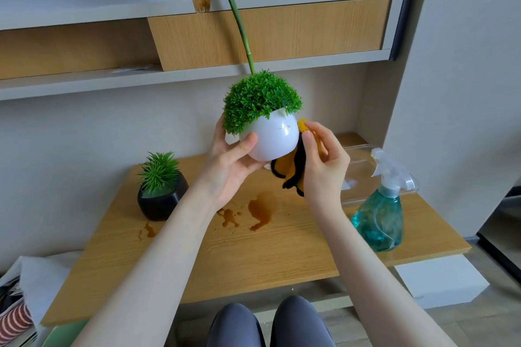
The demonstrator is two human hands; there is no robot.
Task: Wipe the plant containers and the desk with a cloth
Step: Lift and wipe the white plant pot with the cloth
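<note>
My left hand (228,166) grips a round white pot (275,139) with a bushy green plant, lifted above the wooden desk (253,256) and tilted left. My right hand (321,166) holds a yellow cloth with black trim (290,175) against the pot's right side; part of the cloth hangs below the pot. A black pot (160,200) with a spiky green plant stands on the desk at the left. Brown liquid stains (260,213) lie on the desk under my hands.
A teal spray bottle (379,220) stands on the desk's right, in front of a clear plastic lid or tray (363,155). A tall green stalk (239,17) rises behind the white pot. Shelves run along the wall above. My knees are under the front edge.
</note>
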